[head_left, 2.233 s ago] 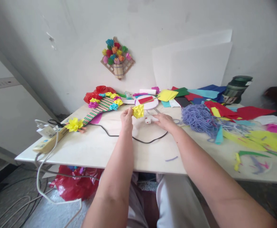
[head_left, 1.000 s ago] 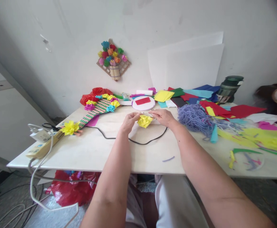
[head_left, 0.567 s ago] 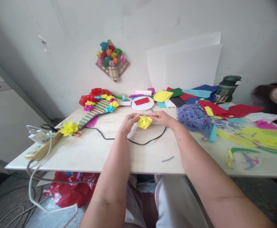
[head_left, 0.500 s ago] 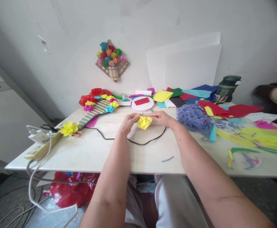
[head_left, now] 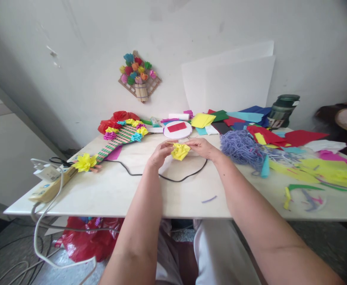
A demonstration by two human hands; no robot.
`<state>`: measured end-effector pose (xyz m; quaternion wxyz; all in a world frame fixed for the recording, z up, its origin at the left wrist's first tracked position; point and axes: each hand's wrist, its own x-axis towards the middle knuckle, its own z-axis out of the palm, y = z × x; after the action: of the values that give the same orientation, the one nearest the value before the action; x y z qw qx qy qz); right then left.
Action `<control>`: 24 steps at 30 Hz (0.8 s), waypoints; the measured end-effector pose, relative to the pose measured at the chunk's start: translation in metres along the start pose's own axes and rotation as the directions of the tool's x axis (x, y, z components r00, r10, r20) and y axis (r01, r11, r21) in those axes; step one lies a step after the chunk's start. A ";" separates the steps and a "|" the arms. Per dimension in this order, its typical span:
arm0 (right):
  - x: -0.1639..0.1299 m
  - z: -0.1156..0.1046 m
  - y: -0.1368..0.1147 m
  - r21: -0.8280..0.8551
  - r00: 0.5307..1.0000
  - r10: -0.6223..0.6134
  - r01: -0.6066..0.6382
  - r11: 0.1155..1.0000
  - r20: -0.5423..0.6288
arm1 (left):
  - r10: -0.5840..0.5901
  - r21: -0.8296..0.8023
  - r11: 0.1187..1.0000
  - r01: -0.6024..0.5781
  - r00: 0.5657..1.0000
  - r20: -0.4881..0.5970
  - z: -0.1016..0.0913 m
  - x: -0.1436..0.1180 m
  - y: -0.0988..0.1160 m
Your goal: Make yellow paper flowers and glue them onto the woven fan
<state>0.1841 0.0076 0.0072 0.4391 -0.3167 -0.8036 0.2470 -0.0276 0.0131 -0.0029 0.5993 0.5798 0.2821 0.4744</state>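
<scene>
A yellow paper flower (head_left: 180,151) is held between my two hands above the middle of the table. My left hand (head_left: 161,152) pinches its left edge, fingers closed. From the other side, my right hand (head_left: 201,147) grips the flower's upper right edge with thumb and fingertips. Just beyond my hands lies a white oval disc (head_left: 188,131) with a red rectangle (head_left: 176,127) on it. A black cord (head_left: 179,180) curves across the table beneath the flower.
A woven fan shape (head_left: 118,140) trimmed with paper flowers lies at left, near a power strip (head_left: 51,189). On the right are purple yarn (head_left: 241,148), coloured paper (head_left: 302,137) and a dark flask (head_left: 283,111). A flower ornament (head_left: 142,92) hangs on the wall.
The flower has turned slightly in my fingers, which stay closed on it. The whole view has shifted a little; the things on the table keep their places.
</scene>
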 end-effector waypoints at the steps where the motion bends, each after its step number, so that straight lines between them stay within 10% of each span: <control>1: 0.000 0.000 0.001 -0.012 1.000 -0.005 0.005 1.000 -0.007 | 0.004 -0.003 1.000 -0.004 1.000 0.011 0.001 0.000 0.000; 24: 0.003 0.004 0.009 -0.257 0.998 -0.038 0.022 0.966 -0.054 | -0.058 -0.100 0.994 0.050 0.995 -0.079 0.013 0.000 0.002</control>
<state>0.1816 0.0153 0.0008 0.4216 -0.3658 -0.8203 0.1250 -0.0164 0.0077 0.0009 0.6276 0.5218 0.2986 0.4946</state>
